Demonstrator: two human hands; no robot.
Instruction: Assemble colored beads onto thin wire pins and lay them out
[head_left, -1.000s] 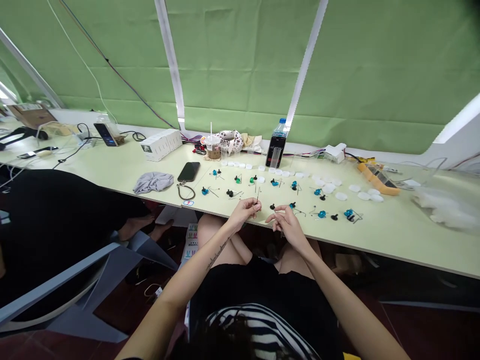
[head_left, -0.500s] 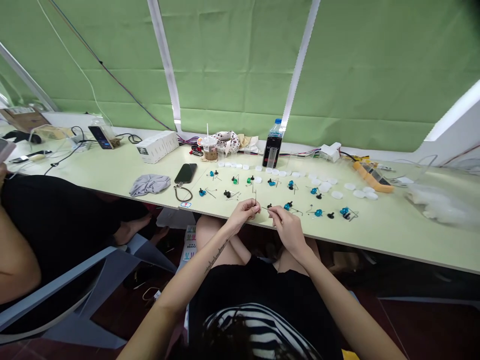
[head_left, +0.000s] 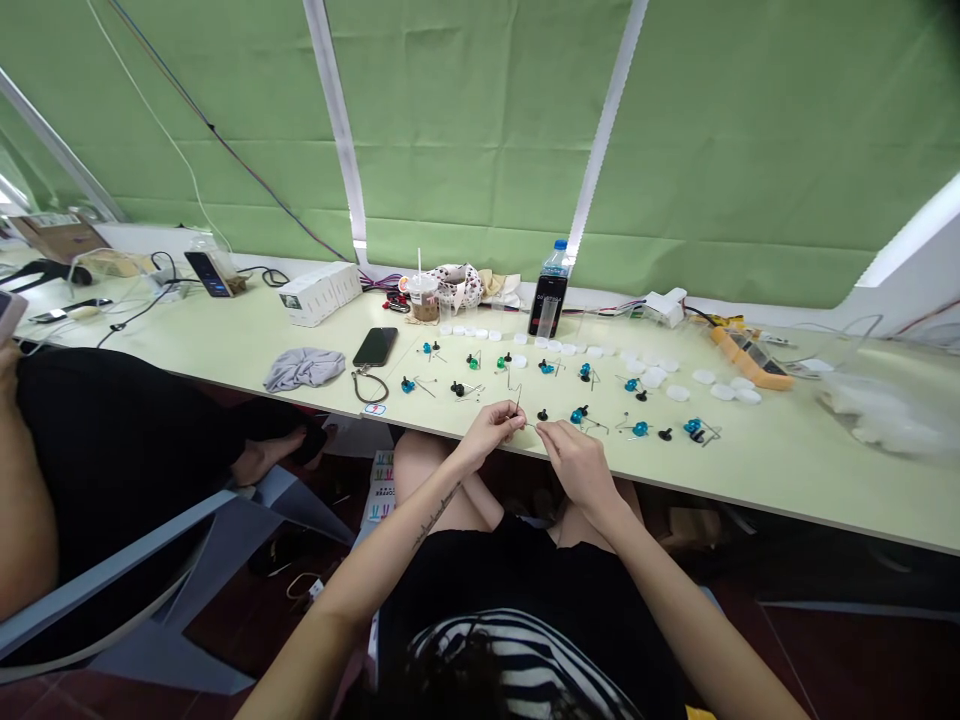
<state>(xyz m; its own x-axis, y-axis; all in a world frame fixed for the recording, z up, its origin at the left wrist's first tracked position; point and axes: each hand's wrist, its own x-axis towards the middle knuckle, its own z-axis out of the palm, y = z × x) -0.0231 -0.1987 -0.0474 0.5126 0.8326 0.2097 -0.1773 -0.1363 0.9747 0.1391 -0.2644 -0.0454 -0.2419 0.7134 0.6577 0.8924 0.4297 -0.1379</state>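
Above the front edge of the table, my left hand (head_left: 489,436) pinches a thin bent metal wire (head_left: 518,398) that sticks up past the fingertips. Close on its right, my right hand (head_left: 579,458) is closed, thumb against forefinger, on a thin metal rod (head_left: 531,425) spanning the small gap between the hands. Whether rod and wire touch is too small to tell. Just beyond the fingers lie a small black knob-like part (head_left: 542,414) and a blue part (head_left: 577,416) with bent wires. Similar sets lie in two rows, among them a green part (head_left: 473,362) and a blue part (head_left: 640,429).
White round caps (head_left: 677,393) lie behind the parts. A phone (head_left: 375,347), a grey cloth (head_left: 304,369), a bottle (head_left: 556,262) behind another phone (head_left: 547,305), a drink cup (head_left: 424,300) and an orange organiser box (head_left: 750,358) stand around. Another person (head_left: 112,450) sits at left.
My right hand has come slightly nearer to my left, so less of the rod shows between them. The view has shifted slightly; the parts on the table lie as before.
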